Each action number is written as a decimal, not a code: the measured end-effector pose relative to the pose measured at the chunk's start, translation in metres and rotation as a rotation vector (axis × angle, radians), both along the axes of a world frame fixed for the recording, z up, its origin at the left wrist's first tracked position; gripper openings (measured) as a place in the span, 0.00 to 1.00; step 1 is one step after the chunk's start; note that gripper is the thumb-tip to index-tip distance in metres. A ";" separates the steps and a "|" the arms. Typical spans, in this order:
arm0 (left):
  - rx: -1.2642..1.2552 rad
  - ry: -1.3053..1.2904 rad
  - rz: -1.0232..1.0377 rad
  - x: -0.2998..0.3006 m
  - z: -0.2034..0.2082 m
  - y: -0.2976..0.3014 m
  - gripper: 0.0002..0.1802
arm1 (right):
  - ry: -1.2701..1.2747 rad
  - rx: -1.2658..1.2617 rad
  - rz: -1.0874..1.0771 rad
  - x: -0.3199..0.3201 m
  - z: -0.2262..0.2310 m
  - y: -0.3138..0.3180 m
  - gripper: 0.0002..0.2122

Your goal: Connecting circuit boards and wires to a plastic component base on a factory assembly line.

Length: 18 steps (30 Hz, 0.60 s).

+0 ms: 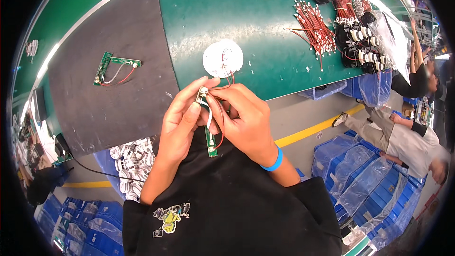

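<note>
Your left hand (182, 114) and right hand (244, 116) both pinch tight grips on a narrow green circuit board (210, 141) with red and white wires (221, 114), held above the green bench (265, 23) edge.

Both hands are bunched close over the bench's near edge, the left hand (182, 118) and right hand (244, 118) touching around a narrow green circuit board (210, 141), so nothing passes between them. Just beyond their fingertips a white round disc (222, 58) sits on the green bench top (213, 9), its red wires running back to the hands. Bare green lies past the disc. Leftward, the grey mat (109, 109) carries another wired board (116, 68); rightward, red wire bundles (313, 23) and black parts (362, 42) crowd the surface.
</note>
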State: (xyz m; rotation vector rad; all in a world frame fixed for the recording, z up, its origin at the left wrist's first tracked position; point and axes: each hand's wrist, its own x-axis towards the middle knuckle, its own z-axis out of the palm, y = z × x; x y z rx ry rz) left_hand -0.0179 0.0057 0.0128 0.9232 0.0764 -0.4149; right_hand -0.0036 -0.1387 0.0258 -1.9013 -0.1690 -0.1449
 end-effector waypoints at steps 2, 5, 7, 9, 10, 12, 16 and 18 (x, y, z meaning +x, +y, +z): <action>0.073 -0.029 0.039 -0.001 0.001 -0.003 0.24 | -0.065 -0.051 -0.056 -0.001 -0.009 0.001 0.06; 0.082 0.037 0.042 -0.002 0.004 -0.008 0.23 | -0.078 -0.059 -0.112 -0.004 -0.007 0.004 0.05; 0.101 0.021 0.031 -0.001 0.005 -0.008 0.23 | -0.119 -0.067 -0.118 -0.005 -0.013 0.004 0.05; 0.136 0.009 0.036 0.002 0.004 -0.007 0.23 | -0.117 -0.061 -0.099 -0.005 -0.013 0.003 0.06; 0.134 0.002 0.029 0.004 0.003 -0.003 0.23 | -0.123 -0.063 -0.106 -0.004 -0.013 0.002 0.06; 0.157 -0.018 -0.059 0.012 0.005 0.004 0.23 | -0.067 0.017 -0.065 -0.001 -0.013 0.000 0.06; -0.133 0.124 -0.181 0.057 0.024 0.031 0.24 | -0.172 0.003 -0.143 0.000 -0.015 -0.010 0.16; -0.408 0.208 -0.115 0.092 0.043 0.033 0.26 | -0.124 -0.113 -0.227 -0.002 -0.027 -0.025 0.16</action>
